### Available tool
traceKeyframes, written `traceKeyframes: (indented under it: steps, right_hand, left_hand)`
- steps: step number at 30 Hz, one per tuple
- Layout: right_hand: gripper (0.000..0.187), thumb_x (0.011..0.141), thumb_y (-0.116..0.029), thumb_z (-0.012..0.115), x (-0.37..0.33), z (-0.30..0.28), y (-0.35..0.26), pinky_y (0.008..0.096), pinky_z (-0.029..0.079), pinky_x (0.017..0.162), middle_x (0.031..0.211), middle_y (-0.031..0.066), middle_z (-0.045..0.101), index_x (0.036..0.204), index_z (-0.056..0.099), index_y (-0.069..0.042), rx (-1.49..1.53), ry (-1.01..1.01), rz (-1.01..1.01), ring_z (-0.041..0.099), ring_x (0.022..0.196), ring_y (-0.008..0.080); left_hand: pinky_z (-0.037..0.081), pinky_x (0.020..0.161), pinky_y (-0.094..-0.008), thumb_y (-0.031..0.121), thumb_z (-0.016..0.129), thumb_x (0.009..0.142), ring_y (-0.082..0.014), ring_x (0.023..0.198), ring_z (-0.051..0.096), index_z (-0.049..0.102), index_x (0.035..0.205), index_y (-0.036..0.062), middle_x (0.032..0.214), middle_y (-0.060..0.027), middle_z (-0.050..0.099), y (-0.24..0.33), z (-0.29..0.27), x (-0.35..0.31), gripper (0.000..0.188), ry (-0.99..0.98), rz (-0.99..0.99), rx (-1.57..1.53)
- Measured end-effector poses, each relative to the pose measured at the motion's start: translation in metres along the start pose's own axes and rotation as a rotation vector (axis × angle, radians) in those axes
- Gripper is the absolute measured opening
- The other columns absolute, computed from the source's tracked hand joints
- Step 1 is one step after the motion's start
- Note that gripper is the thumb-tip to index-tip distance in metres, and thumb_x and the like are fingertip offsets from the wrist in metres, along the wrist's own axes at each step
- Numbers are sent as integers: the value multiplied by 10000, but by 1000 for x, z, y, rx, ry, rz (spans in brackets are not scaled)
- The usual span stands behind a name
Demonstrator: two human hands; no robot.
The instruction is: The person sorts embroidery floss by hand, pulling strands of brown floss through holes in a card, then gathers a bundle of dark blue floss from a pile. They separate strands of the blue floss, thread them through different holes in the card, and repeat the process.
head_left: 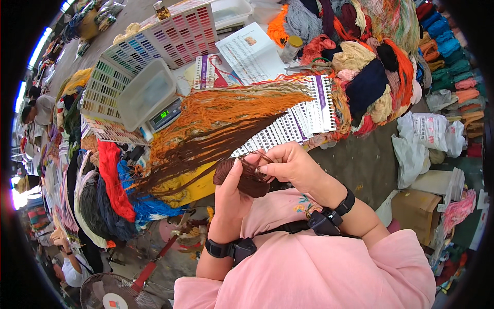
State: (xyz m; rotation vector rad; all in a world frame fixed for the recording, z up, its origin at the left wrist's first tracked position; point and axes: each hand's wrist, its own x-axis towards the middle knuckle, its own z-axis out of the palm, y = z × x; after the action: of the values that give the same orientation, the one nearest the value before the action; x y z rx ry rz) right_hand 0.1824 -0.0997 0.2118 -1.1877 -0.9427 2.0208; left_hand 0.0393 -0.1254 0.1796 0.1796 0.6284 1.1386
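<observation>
Apparently separating or tying thin strands (256, 157) at the upper end of a dark brown yarn bundle (253, 187), without showing clearly which. Holding the bundle just off the near edge of the tabletop (201, 186), in front of the pink shirt (303, 268). Cradling it in a half-curled left hand (229, 194), with the thumb up along its side. Pinching strands between the nearly closed fingertips of the right hand (288, 164). Facing more brown strands (216, 141), fanning toward the tabletop's near left corner. Next, probably calling for a steady left hold and a gentle right-hand pull, avoiding snags.
</observation>
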Motion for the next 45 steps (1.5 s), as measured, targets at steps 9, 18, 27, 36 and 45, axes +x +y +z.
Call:
traceKeyframes:
  steps: [9, 18, 27, 36, 45]
  right_hand:
    - [78, 718, -3, 535, 2, -14, 6, 167, 399, 505, 811, 57, 582, 772, 585, 22, 139, 32, -125, 481, 600, 35]
    - [47, 714, -8, 517, 9, -38, 21, 152, 311, 437, 655, 13, 501, 761, 524, -9, 482, -49, -135, 410, 518, 37]
    - [73, 769, -37, 477, -24, -155, 8, 195, 390, 496, 850, 82, 522, 827, 520, -22, 620, 176, -369, 436, 551, 71]
    - [91, 771, -58, 425, -153, -497, -20, 252, 398, 645, 646, 46, 489, 711, 479, -15, 224, 885, -824, 468, 618, 133]
    - [64, 637, -61, 600, 111, -339, 76, 242, 407, 527, 601, 23, 561, 681, 595, -14, -369, 714, -114, 503, 573, 92]
  left_hand:
    - [460, 702, -305, -20, 510, 737, -193, 814, 546, 561, 888, -22, 887, -120, 563, -13, 7, 10, 160, 12, 83, 114]
    - [426, 759, -322, 46, 465, 781, -196, 909, 502, 521, 789, -7, 1025, -144, 503, -21, 5, 27, 77, 8, 50, 144]
    - [389, 440, -157, 151, 446, 809, -87, 571, 496, 459, 772, 68, 998, -207, 512, 10, -47, 80, 92, 40, -289, -69]
    - [449, 493, -258, 56, 374, 800, -199, 505, 477, 472, 783, 9, 597, -35, 457, 100, -356, -61, 111, 1327, -134, 203]
    - [254, 366, -160, 114, 469, 803, -20, 401, 299, 458, 1006, -27, 644, -2, 474, -103, -95, 214, 247, 455, -386, -14]
